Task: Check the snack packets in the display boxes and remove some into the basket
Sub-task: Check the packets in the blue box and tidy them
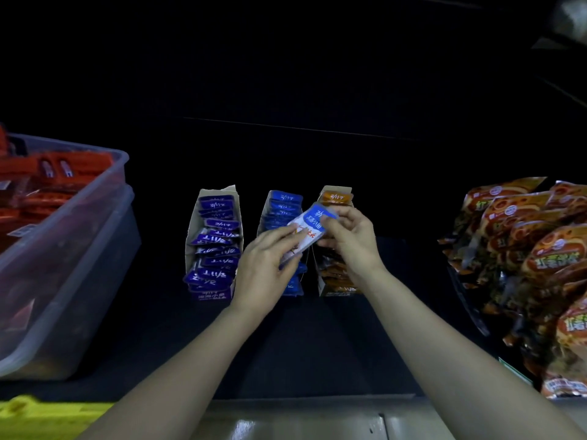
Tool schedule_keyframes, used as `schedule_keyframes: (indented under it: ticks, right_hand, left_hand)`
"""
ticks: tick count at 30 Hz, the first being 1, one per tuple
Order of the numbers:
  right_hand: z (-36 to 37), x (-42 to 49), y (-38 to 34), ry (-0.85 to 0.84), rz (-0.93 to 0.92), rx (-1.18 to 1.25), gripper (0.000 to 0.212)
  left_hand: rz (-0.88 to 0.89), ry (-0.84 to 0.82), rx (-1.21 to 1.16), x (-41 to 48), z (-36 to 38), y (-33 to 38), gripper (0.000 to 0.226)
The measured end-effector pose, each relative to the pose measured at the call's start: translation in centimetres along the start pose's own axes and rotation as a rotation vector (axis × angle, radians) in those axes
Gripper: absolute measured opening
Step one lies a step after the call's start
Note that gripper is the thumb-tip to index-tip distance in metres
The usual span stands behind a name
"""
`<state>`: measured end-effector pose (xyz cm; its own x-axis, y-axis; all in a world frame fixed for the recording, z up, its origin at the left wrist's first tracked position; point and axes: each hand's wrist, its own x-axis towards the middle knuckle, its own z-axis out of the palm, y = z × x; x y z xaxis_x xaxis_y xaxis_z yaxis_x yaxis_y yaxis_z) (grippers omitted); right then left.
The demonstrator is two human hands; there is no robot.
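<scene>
Three open cardboard display boxes stand side by side on a dark shelf: one with purple packets point(213, 246), a middle one with blue packets point(283, 203) and a right one with orange packets point(336, 198). Both my hands hold one blue-and-white snack packet point(309, 228) above the middle box. My left hand point(263, 268) grips its lower end, and my right hand point(347, 236) pinches its upper end. A yellow basket edge point(38, 414) shows at the bottom left corner.
A clear plastic tub point(79, 236) with red packets stands at the left. Large orange snack bags point(533, 255) are stacked at the right. A pale shelf front edge point(317, 417) runs along the bottom. The back of the shelf is dark.
</scene>
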<state>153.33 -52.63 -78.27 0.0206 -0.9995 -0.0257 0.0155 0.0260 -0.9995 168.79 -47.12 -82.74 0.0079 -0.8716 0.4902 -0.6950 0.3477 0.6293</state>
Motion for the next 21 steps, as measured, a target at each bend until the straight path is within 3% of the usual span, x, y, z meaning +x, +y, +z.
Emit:
schedule_keyframes:
  ticks: [4, 7, 10, 21]
  right_hand:
    - [-0.4, 0.5, -0.3, 0.140, -0.103, 0.002, 0.009]
    - [-0.5, 0.8, -0.7, 0.219, -0.213, 0.022, 0.012]
    - [-0.3, 0.8, -0.5, 0.174, -0.316, -0.010, 0.013]
    - [1.3, 1.0, 1.7, 0.019, -0.456, -0.265, 0.014]
  left_hand:
    - [-0.108, -0.127, 0.148, -0.4, -0.2, -0.7, 0.063]
    - [-0.182, -0.254, 0.249, -0.6, -0.2, -1.3, 0.070]
    - [-0.218, -0.329, 0.306, -1.0, -0.1, -1.8, 0.069]
    - [-0.163, -0.301, 0.315, -1.7, 0.0, -2.7, 0.061]
